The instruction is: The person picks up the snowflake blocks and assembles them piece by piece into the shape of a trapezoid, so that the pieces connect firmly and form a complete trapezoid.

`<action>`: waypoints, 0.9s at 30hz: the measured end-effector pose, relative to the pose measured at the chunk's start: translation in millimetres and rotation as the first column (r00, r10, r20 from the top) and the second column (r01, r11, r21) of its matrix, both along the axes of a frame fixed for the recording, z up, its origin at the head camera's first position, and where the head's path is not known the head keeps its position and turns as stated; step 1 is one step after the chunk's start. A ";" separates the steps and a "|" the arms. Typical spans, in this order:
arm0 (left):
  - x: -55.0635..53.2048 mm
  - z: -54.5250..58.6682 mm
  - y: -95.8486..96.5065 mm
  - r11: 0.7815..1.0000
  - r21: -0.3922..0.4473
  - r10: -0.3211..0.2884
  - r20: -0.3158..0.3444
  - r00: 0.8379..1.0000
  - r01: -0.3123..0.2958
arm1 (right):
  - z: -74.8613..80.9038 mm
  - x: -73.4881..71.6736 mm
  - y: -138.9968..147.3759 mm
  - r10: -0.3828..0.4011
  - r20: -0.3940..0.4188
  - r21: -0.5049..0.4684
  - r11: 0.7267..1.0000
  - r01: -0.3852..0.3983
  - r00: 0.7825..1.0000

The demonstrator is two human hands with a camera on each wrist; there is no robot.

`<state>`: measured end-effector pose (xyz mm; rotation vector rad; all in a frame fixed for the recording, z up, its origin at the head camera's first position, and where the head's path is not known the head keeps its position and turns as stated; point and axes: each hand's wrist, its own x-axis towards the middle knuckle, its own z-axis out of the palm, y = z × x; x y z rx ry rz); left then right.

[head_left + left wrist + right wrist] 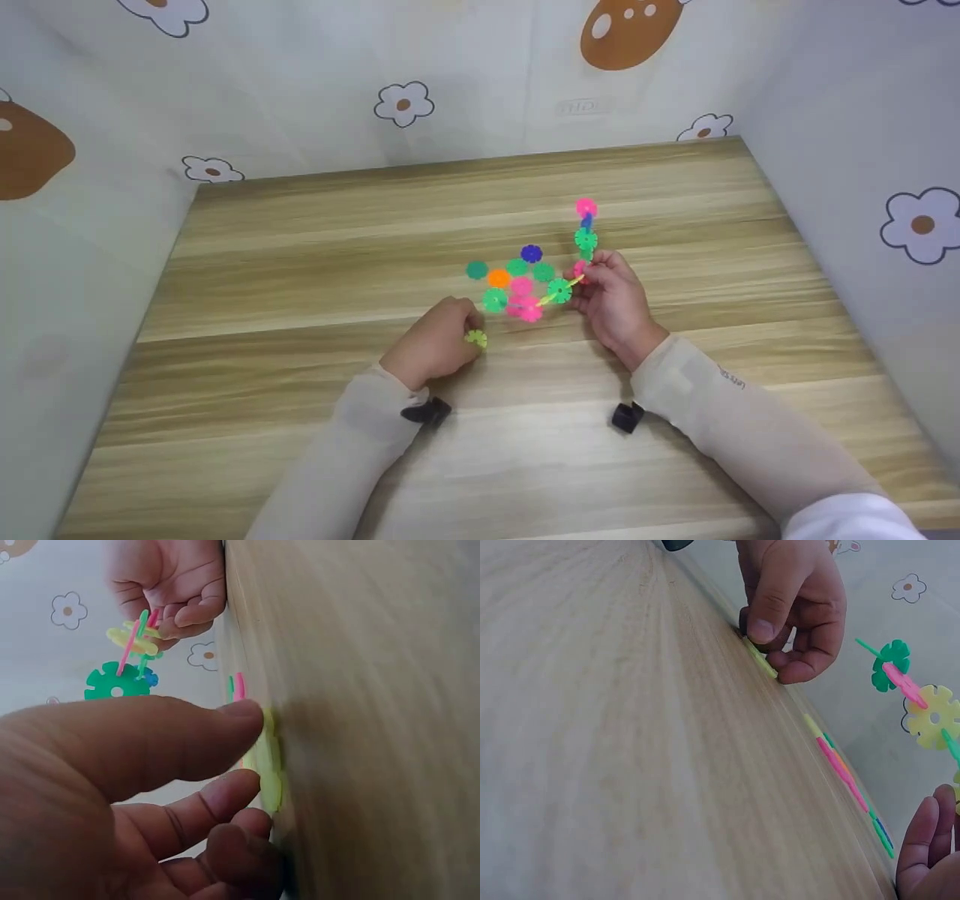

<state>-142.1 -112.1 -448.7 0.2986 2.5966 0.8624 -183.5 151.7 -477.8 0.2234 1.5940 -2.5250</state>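
Note:
My right hand point(619, 311) pinches a chain of interlocking plastic snowflake discs point(559, 290). Green, yellow, pink and blue discs make up the chain. One end rises above the hand to a pink disc point(586, 208); the other runs left to a green disc point(495, 300). Low over the tabletop, my left hand point(435, 341) has its thumb and fingertips at a loose yellow snowflake disc point(268, 765). That disc lies at table level, partly hidden by the fingers in the head view. In the left wrist view the chain hangs from the other hand, clear of the table.
Several loose discs lie between the hands, among them an orange one point(499, 278), a dark blue one point(532, 253) and a teal one point(477, 270). The wooden table point(337, 225) meets patterned walls at its back and sides. Black wrist mounts point(627, 417) sit by both cuffs.

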 end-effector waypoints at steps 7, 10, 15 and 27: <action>-1.3 -1.2 0.8 1.000 0.001 0.030 0.023 0.999 -0.030 | 0.5 -0.6 0.5 0.002 0.007 -0.007 1.000 -0.002 1.000; -3.0 -1.6 -0.9 0.993 0.074 0.087 0.018 0.996 -0.088 | 0.2 -0.7 0.4 0.000 0.005 -0.007 1.000 0.000 1.000; -6.3 -3.5 -2.8 0.931 0.304 0.218 -0.019 0.976 -0.202 | -0.5 0.1 0.1 0.001 0.005 -0.015 1.000 -0.001 1.000; -5.8 -6.5 1.7 0.769 0.620 0.287 -0.115 0.951 -0.158 | -1.3 0.9 -0.2 0.015 -0.004 -0.017 1.000 -0.015 1.000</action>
